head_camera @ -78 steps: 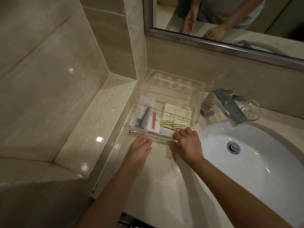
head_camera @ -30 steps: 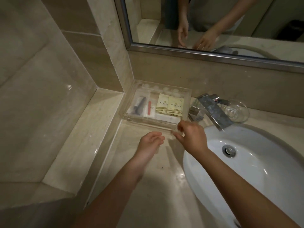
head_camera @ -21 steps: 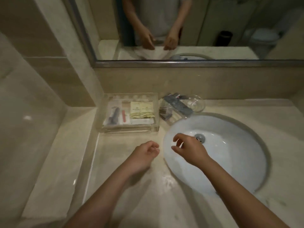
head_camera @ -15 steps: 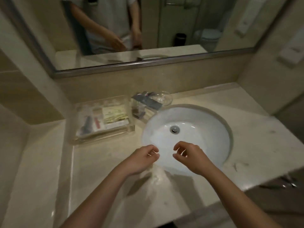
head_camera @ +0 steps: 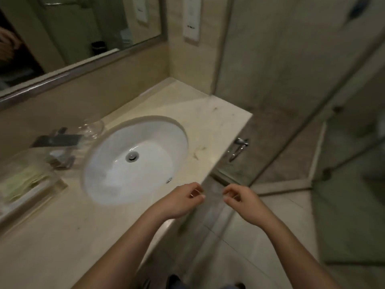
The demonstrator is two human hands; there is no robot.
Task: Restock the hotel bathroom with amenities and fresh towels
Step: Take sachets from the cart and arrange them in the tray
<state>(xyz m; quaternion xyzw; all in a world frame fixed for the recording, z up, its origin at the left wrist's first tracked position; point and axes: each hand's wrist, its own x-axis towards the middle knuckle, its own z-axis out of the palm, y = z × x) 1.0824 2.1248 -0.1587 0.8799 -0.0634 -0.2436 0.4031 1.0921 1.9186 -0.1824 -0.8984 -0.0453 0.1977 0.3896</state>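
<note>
You face a glossy, veined stone counter (head_camera: 208, 126), a smooth shiny white ceramic basin (head_camera: 158, 136), a clear plastic tray (head_camera: 53, 185), a dark metal tap (head_camera: 59, 140) and a clear glass dish (head_camera: 92, 127).

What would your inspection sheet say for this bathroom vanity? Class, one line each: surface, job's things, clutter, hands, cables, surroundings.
Surface: beige stone countertop, faint dark marks right of the white sink.
Job's things: clear tray at far left, holding pale packets; no towels seen.
Clutter: glass dish beside the faucet.
Hands: left hand and right hand loosely curled, holding nothing.
Cables: nothing seen.
Surroundings: mirror behind, glass shower partition to the right.
</note>
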